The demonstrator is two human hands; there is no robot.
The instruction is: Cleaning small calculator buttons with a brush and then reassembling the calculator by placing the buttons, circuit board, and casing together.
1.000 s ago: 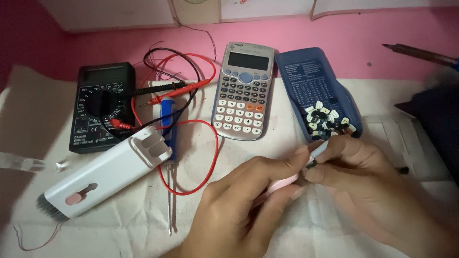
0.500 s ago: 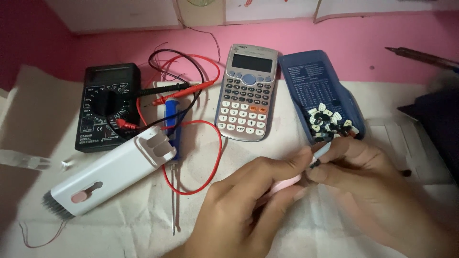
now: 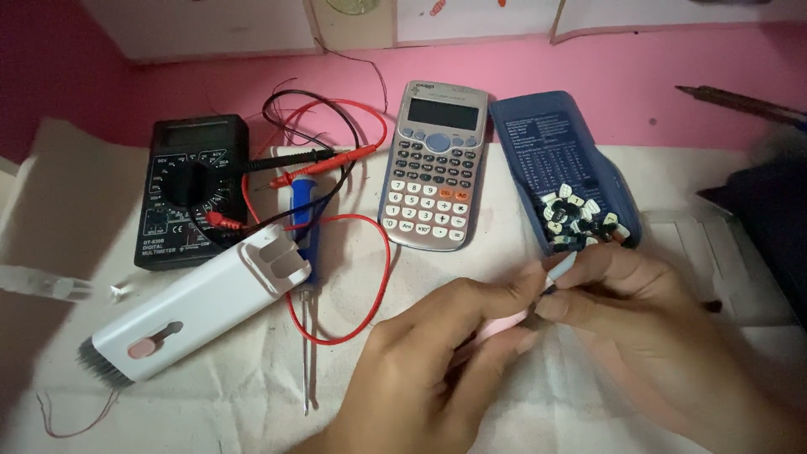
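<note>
Head view: a slim pale-blue tool [image 3: 561, 271] sits pinched between the right hand [image 3: 639, 319] and left hand [image 3: 437, 361], both grasping it. Only its short, light tip shows, just below the blue calculator cover [image 3: 546, 151].

calculator [image 3: 433, 168] between multimeter [image 3: 189, 189] and key-filled cover [image 3: 563, 168]

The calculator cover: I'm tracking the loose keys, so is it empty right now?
No, the blue calculator cover holds a pile of small black and white keys at its near end, beside the grey calculator.
</note>
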